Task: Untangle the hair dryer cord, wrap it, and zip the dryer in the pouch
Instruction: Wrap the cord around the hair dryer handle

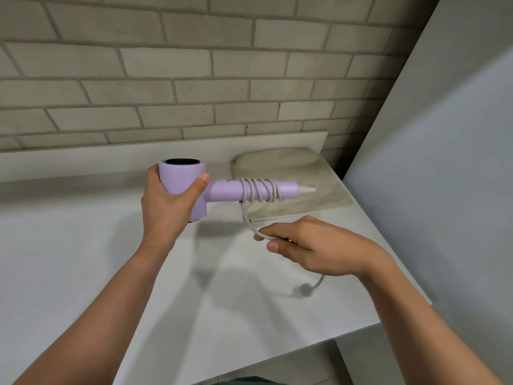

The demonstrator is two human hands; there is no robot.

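Left hand [166,201], fingers and thumb curled round the barrel, holds the lilac hair dryer [222,190] up before the brick wall [194,79] and over the white table [83,245], its handle pointing right above the beige pouch [291,165] that lies flat at the table's back right corner. Right hand [311,243] pinches the pale cord [245,190] just below the handle, where several turns are already wound; beyond the wrist the cord shows again, ending in a blurred grey plug [305,289].
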